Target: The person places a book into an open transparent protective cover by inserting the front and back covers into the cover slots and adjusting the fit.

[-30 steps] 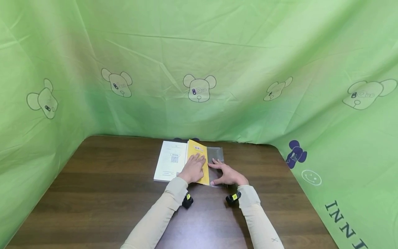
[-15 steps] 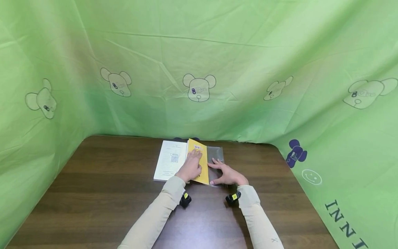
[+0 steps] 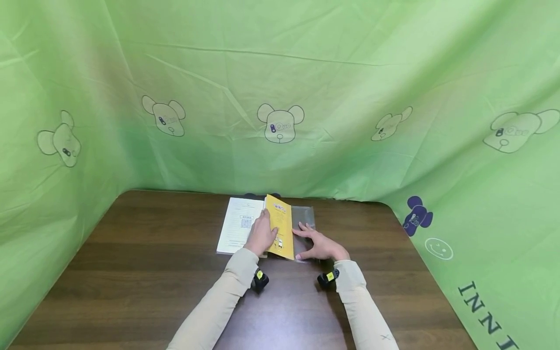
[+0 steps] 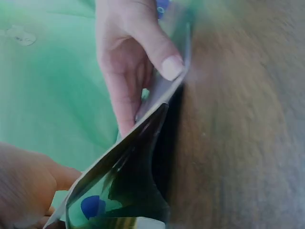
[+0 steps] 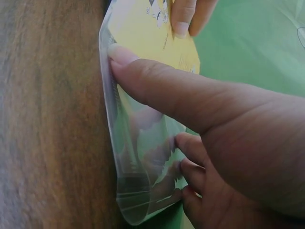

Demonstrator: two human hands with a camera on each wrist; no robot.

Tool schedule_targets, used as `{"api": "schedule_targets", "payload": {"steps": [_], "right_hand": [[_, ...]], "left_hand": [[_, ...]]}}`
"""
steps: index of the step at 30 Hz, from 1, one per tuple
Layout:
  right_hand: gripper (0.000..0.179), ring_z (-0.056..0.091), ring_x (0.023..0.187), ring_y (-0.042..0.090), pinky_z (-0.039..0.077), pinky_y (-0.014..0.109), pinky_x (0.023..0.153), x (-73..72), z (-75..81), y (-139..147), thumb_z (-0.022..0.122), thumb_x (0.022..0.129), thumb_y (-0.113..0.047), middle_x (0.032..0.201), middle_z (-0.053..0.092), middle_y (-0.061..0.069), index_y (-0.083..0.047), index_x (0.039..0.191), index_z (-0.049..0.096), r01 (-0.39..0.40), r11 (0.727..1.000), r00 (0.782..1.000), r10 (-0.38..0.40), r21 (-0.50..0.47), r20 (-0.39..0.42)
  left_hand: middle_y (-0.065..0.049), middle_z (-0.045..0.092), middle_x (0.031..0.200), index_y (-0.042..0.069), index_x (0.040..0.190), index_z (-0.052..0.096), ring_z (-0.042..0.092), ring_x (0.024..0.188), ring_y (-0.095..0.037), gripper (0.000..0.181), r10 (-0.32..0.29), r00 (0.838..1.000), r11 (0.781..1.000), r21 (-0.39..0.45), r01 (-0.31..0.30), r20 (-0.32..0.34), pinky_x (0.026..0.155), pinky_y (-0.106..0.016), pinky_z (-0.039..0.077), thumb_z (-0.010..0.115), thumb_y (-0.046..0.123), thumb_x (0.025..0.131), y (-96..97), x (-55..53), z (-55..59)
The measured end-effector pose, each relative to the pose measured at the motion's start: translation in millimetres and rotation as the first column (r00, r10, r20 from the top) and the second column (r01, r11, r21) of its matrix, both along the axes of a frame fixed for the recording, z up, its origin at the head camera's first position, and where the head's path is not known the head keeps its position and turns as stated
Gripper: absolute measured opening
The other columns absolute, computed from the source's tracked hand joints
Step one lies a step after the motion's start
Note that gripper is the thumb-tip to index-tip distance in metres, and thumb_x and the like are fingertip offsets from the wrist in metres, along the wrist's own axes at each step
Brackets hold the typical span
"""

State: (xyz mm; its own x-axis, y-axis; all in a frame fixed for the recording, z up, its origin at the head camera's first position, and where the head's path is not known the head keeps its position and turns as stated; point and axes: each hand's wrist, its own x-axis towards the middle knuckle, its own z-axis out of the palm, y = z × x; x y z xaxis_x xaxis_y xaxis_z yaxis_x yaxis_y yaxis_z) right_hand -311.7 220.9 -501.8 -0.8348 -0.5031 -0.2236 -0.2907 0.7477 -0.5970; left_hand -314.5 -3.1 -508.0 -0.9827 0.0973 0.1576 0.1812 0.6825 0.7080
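Note:
A book with white printed pages (image 3: pixel 238 218) lies open, its yellow cover (image 3: pixel 282 223) folded out to the right. A clear plastic book cover (image 3: pixel 306 214) extends beyond the yellow part; its edge rises off the table in the left wrist view. My left hand (image 3: pixel 260 234) lies along the fold between page and yellow cover, thumb over the yellow. My right hand (image 3: pixel 321 244) rests on the plastic with fingers spread. Its thumb (image 5: pixel 143 78) presses near the plastic's lower edge, and its other fingertips touch the sheet farther along.
The brown wooden table (image 3: pixel 153 272) extends around the book on both sides and in front. A green curtain (image 3: pixel 280 160) with bear-head prints hangs close behind the table's back edge and along both sides. Dark wrist cameras (image 3: pixel 328 278) sit under both cuffs.
My left hand has slid left across the yellow cover to its fold, uncovering the print and small drawing on it. My right hand has stayed in place on the plastic.

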Motion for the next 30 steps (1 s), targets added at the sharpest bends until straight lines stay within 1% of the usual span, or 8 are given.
{"api": "schedule_targets", "payload": {"steps": [2,6,9,13,16,20,23,30], "right_hand": [[0.087,0.003,0.157,0.040,0.020,0.063,0.122,0.5,-1.4,1,0.086,0.083,-0.031,0.170,0.016,0.015,-0.019,0.157,0.042,-0.006,1.000,1.000,0.006,-0.003,-0.004],[0.087,0.004,0.156,0.041,0.019,0.063,0.122,1.6,-3.7,2,0.086,0.083,-0.030,0.170,0.017,0.015,-0.017,0.157,0.042,-0.013,1.000,1.000,0.013,-0.015,-0.013],[0.087,0.005,0.156,0.041,0.020,0.064,0.122,2.7,-5.4,2,0.086,0.083,-0.029,0.169,0.018,0.015,-0.016,0.157,0.042,-0.015,1.000,1.000,0.014,-0.025,-0.024],[0.089,0.006,0.156,0.041,0.020,0.064,0.122,3.0,-6.6,2,0.085,0.083,-0.027,0.169,0.019,0.015,-0.017,0.158,0.039,-0.021,0.999,0.999,0.020,-0.027,-0.038],[0.091,0.006,0.156,0.043,0.019,0.065,0.122,2.6,-5.6,3,0.085,0.083,-0.026,0.169,0.019,0.017,-0.015,0.159,0.036,-0.028,0.999,0.999,0.027,-0.031,-0.042],[0.092,0.006,0.155,0.044,0.018,0.065,0.122,2.3,-3.5,3,0.085,0.084,-0.027,0.169,0.018,0.019,-0.014,0.160,0.035,-0.043,0.999,0.999,0.042,-0.027,-0.034],[0.091,0.006,0.156,0.044,0.018,0.064,0.122,1.5,-2.5,3,0.085,0.084,-0.028,0.169,0.018,0.018,-0.014,0.160,0.035,-0.045,0.999,0.998,0.044,-0.014,-0.033],[0.090,0.005,0.156,0.044,0.017,0.065,0.122,1.1,-0.8,3,0.084,0.085,-0.029,0.169,0.018,0.018,-0.014,0.160,0.035,-0.040,0.999,0.999,0.039,-0.014,-0.027]], "left_hand": [[-0.038,0.038,0.152,-0.018,0.149,0.031,0.055,0.128,-0.048,0.075,0.004,1.000,1.000,-0.017,-0.004,0.007,0.110,-0.047,0.046,0.073,0.011,0.093,0.0,-0.2,-0.1],[-0.035,0.047,0.146,-0.016,0.149,0.033,0.066,0.111,-0.041,0.079,0.023,0.999,1.000,-0.009,-0.023,0.041,0.098,-0.043,0.056,0.077,0.014,0.090,1.8,0.2,2.0],[-0.035,0.049,0.144,-0.016,0.149,0.034,0.068,0.107,-0.040,0.082,0.034,0.998,0.999,-0.006,-0.033,0.047,0.095,-0.042,0.058,0.080,0.015,0.089,4.0,1.1,3.2],[-0.037,0.048,0.144,-0.018,0.148,0.034,0.067,0.109,-0.042,0.083,0.039,0.999,0.999,-0.026,-0.038,0.029,0.098,-0.044,0.057,0.081,0.015,0.088,6.6,2.3,3.4],[-0.038,0.048,0.143,-0.018,0.147,0.035,0.067,0.108,-0.043,0.083,0.049,0.999,0.998,-0.047,-0.049,0.008,0.096,-0.045,0.058,0.081,0.016,0.087,9.0,2.3,2.8],[-0.038,0.045,0.146,-0.019,0.145,0.038,0.066,0.112,-0.045,0.080,0.067,0.997,0.993,-0.100,-0.070,-0.024,0.096,-0.045,0.057,0.081,0.017,0.088,13.7,2.2,0.6],[-0.038,0.045,0.146,-0.020,0.144,0.039,0.066,0.113,-0.043,0.078,0.068,0.997,0.988,-0.138,-0.073,-0.042,0.093,-0.043,0.059,0.080,0.018,0.089,17.6,2.7,0.7],[-0.039,0.042,0.149,-0.020,0.146,0.037,0.063,0.119,-0.043,0.077,0.068,0.997,0.985,-0.157,-0.072,-0.034,0.095,-0.044,0.058,0.077,0.017,0.092,24.6,4.1,2.6]]}}
